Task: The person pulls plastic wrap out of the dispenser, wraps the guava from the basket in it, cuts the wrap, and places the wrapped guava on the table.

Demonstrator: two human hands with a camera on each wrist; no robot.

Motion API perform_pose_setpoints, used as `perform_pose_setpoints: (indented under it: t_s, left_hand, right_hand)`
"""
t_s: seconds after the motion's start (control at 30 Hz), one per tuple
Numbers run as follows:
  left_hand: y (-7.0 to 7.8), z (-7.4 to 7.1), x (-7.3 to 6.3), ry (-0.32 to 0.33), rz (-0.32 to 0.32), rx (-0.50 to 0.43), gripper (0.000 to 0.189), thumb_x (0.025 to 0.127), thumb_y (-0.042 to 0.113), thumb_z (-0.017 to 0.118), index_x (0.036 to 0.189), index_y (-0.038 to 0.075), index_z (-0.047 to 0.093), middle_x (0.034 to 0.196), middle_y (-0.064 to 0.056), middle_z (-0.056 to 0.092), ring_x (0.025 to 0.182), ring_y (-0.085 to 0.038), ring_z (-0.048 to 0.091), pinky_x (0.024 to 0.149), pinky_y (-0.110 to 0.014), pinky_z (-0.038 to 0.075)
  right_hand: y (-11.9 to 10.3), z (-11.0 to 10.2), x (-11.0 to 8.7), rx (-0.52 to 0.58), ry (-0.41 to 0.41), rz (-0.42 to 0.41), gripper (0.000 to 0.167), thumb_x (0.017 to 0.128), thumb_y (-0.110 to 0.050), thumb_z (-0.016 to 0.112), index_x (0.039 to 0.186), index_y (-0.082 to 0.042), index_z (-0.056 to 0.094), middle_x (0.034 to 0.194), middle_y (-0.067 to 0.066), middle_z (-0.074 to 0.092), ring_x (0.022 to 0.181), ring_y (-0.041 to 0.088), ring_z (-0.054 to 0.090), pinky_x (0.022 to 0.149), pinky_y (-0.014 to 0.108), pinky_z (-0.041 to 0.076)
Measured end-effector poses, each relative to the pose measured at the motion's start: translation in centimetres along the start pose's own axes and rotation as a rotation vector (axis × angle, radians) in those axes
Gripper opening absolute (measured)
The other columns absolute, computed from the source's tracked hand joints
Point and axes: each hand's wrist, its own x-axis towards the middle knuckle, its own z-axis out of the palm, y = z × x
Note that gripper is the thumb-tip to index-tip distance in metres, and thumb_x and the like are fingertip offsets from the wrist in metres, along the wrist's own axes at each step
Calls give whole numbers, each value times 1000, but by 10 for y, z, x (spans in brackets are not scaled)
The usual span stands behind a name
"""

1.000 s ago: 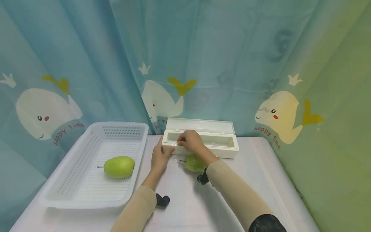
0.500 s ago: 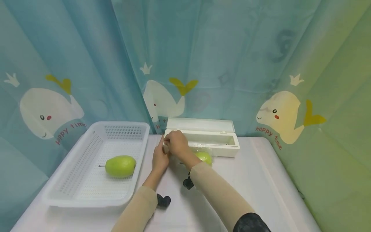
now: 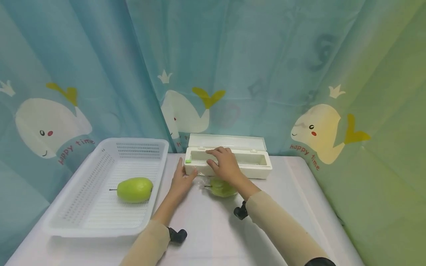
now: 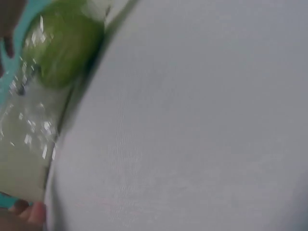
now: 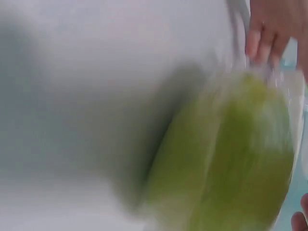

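Note:
A long white cling film dispenser (image 3: 234, 170) lies at the back of the table with its lid (image 3: 229, 141) raised. My left hand (image 3: 181, 181) holds its left end, thumb on the front face and fingers along the side. A small green slider (image 3: 188, 161) sits at the left end of its front rim. Over the dispenser's middle, my right hand (image 3: 226, 164) hovers with thumb and fingers apart, nothing between them. Just below that hand, in front of the dispenser, lies a green pear (image 3: 221, 187) under clear film (image 4: 31, 127), partly hidden by the right wrist.
A white perforated plastic basket (image 3: 104, 232) stands on the left of the table, with another green pear (image 3: 134, 190) in it. A blue curtain (image 3: 253, 74) with whale prints hangs right behind the dispenser. White cloth (image 3: 206, 236) covers the table.
My right hand moved left along the dispenser's rim to its left end, then let go and came back right. The green slider now shows. My left hand stays at the dispenser's left end.

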Motion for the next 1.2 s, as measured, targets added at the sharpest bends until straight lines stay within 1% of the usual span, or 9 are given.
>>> perform_pose_setpoints:
  t_s: [0.13, 0.27, 0.4, 0.6, 0.77, 0.9, 0.97, 1.07, 1.2]
  left_hand:
    - [10, -3, -13, -35, -2, -46, 94, 97, 31, 63, 160, 9, -3, 163, -24, 15, 150, -43, 17, 120, -60, 12]
    - [19, -2, -26, -8, 33, -17, 94, 95, 30, 66, 160, 10, 1, 165, -24, 6, 151, -44, 10, 117, -63, 21]
    - [28, 1, -38, 64, 95, 54, 96, 91, 32, 70, 161, 16, 7, 164, -21, 11, 149, -43, 17, 114, -65, 25]
    - [44, 7, -48, 124, 275, 168, 88, 87, 29, 74, 158, 19, 24, 155, -18, 27, 143, -38, 30, 112, -63, 31]
    - [58, 15, -50, 112, 459, 349, 77, 85, 26, 76, 152, 17, 38, 146, -12, 40, 137, -33, 35, 109, -56, 38]
    - [65, 23, -48, 133, 648, 559, 76, 82, 27, 78, 148, 14, 43, 143, -14, 44, 136, -39, 35, 111, -58, 33]
    - [68, 27, -46, 150, 709, 652, 77, 81, 29, 79, 148, 15, 44, 142, -16, 45, 137, -43, 35, 112, -61, 30]
    - [73, 35, -42, 144, 757, 763, 79, 81, 37, 80, 149, 17, 44, 142, -16, 46, 139, -46, 34, 113, -63, 28]
    - [79, 45, -37, 79, 753, 875, 85, 81, 51, 78, 151, 19, 42, 142, -16, 47, 140, -43, 35, 114, -62, 30]
  right_hand:
    - [20, -17, -12, 12, 6, 36, 35, 98, -32, 63, 128, -14, 67, 123, 9, 64, 113, 32, 53, 94, 51, 45]
    - [34, -30, -25, 18, 52, 41, 34, 101, -34, 59, 122, -10, 70, 121, 12, 66, 113, 35, 54, 96, 53, 44]
    - [44, -37, -37, 27, 108, 30, 33, 102, -31, 55, 119, -8, 71, 119, 13, 67, 112, 36, 55, 96, 54, 43]
    - [57, -39, -51, 13, 89, 19, 32, 100, -28, 57, 120, -7, 71, 119, 12, 69, 112, 35, 57, 98, 51, 43]
    - [63, -40, -61, -25, 57, 31, 34, 93, -30, 65, 118, -9, 72, 118, 10, 68, 111, 34, 57, 95, 52, 45]
    - [66, -40, -66, -40, 75, 11, 24, 87, -25, 71, 104, -11, 76, 110, 8, 69, 105, 33, 58, 90, 51, 48]
    - [67, -39, -67, -44, 91, -8, 16, 85, -21, 72, 96, -11, 76, 105, 8, 69, 101, 32, 58, 88, 49, 48]
    - [68, -38, -68, -54, 112, -28, 7, 84, -16, 73, 89, -12, 73, 101, 7, 69, 96, 31, 59, 86, 47, 48]
    - [68, -37, -70, -60, 120, -22, 4, 85, -13, 74, 86, -13, 70, 98, 5, 70, 93, 29, 59, 85, 44, 48]
